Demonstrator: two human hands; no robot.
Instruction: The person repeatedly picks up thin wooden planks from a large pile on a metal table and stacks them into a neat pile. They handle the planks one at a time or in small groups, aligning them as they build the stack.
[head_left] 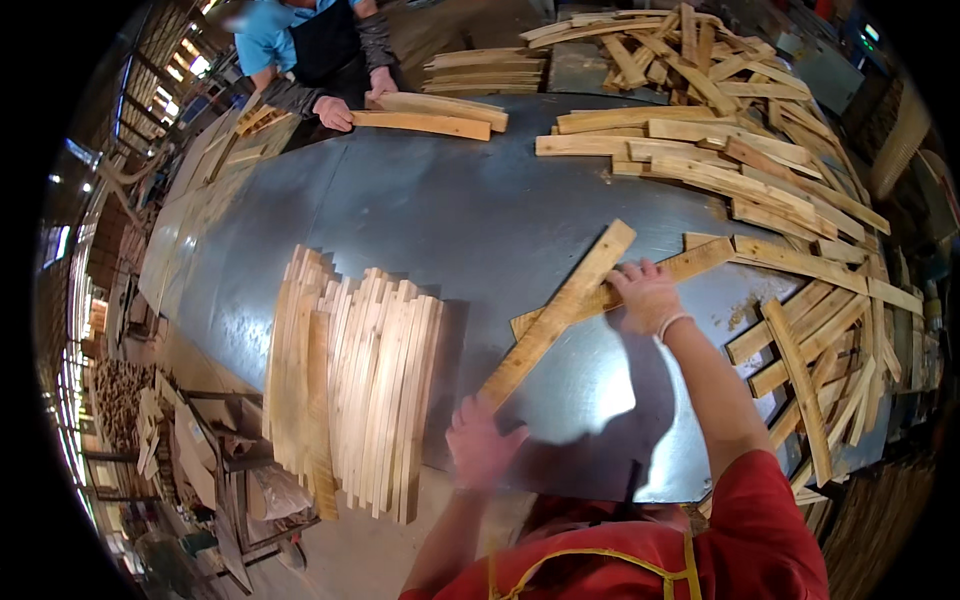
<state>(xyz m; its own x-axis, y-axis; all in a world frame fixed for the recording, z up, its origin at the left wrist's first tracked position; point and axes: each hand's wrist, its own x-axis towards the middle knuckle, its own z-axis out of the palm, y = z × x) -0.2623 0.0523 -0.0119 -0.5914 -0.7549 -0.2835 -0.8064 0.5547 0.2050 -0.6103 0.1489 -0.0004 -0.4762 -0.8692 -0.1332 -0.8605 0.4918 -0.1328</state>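
Observation:
Two wooden boards lie crossed on the dark metal tabletop [380,190] in front of me. The upper board [565,303] slants from far right down toward my left hand [480,445]. That hand is slightly blurred at the board's near end, thumb spread away from the fingers; whether it touches the wood, I cannot tell. My right hand [645,297] lies across the lower board [695,262], its fingers bent over the far edge. Left of them, a row of pale wooden strips [370,385] lies side by side and overhangs the table's near edge.
Loose boards [740,175] are heaped along the right and far right, with more boards [815,380] by my right elbow. Across the table a co-worker [325,50] holds boards [430,117]. A metal-framed cart [235,470] stands at the lower left.

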